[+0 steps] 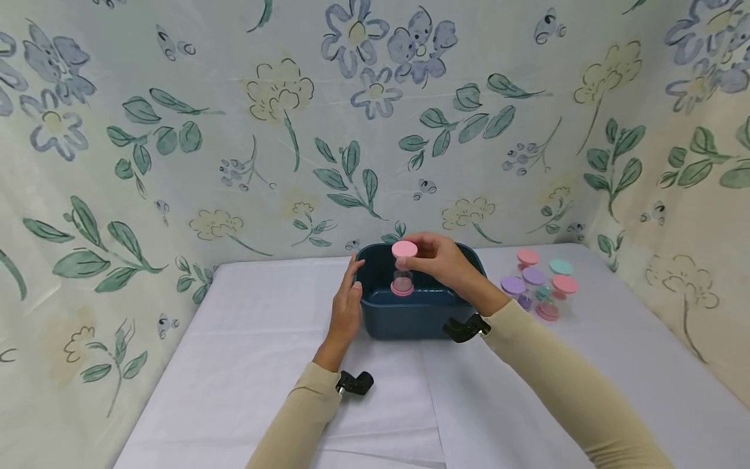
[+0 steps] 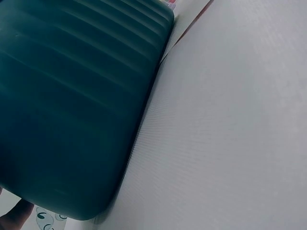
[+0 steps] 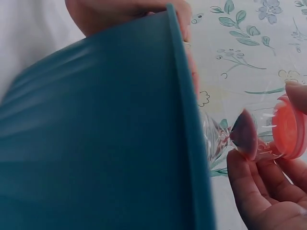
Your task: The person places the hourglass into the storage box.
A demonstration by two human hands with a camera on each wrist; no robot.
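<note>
My right hand (image 1: 436,264) pinches a pink-capped sand timer (image 1: 403,286) over the dark blue bin (image 1: 410,322). The timer is upright, and its lower end hangs inside the bin's rim. In the right wrist view, fingers and thumb lie around the timer's clear body (image 3: 266,120), with dark pinkish sand (image 3: 244,134) gathered next to its narrow neck. My left hand (image 1: 346,309) rests against the bin's left side with its fingers extended. The left wrist view shows mostly the bin's ribbed outer wall (image 2: 81,105) and a bit of a finger (image 2: 18,214).
Several more sand timers with pink, purple (image 1: 513,285) and teal (image 1: 560,267) caps stand grouped right of the bin. White cloth (image 1: 258,365) covers the table. A floral curtain (image 1: 351,156) hangs behind and on both sides.
</note>
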